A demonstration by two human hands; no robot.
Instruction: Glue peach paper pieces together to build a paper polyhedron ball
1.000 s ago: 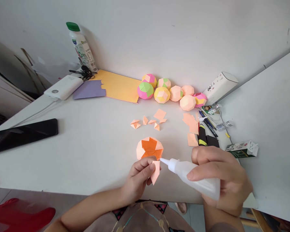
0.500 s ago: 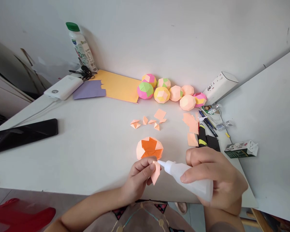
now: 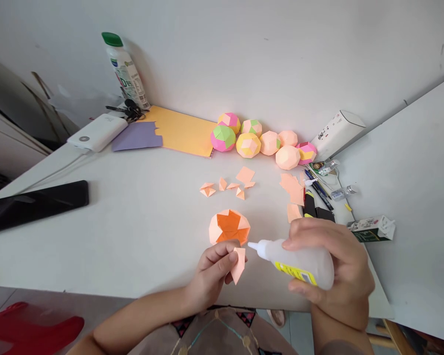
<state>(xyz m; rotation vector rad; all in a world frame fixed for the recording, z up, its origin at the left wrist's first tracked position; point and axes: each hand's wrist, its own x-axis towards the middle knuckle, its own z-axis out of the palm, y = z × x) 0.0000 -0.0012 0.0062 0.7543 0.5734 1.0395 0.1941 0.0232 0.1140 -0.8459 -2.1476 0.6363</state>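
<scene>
Between the thumb and fingers of my left hand (image 3: 215,270) is a small folded peach paper piece (image 3: 239,266). My right hand (image 3: 340,266) grips a translucent white glue bottle (image 3: 299,264) with a yellow label, tilted sideways. Its nozzle points left, a short gap away from the paper piece. Just beyond my left fingers sits a partly built peach paper ball (image 3: 215,228), open at the top with an orange inside. Several small folded paper pieces (image 3: 222,184) lie farther back, beside a flat peach square (image 3: 245,175).
Several finished paper balls (image 3: 248,144) line the wall. Orange sheets (image 3: 187,132) and a purple sheet (image 3: 137,137) lie left of them. A power bank (image 3: 97,132), a phone (image 3: 37,207) and a bottle (image 3: 128,74) stand or lie at left. Pens (image 3: 320,190) and a carton (image 3: 372,229) are at right.
The glue bottle's nozzle has drawn back to the right from the paper piece. My right hand has turned the bottle, and its yellow label now shows. My left hand has stayed put.
</scene>
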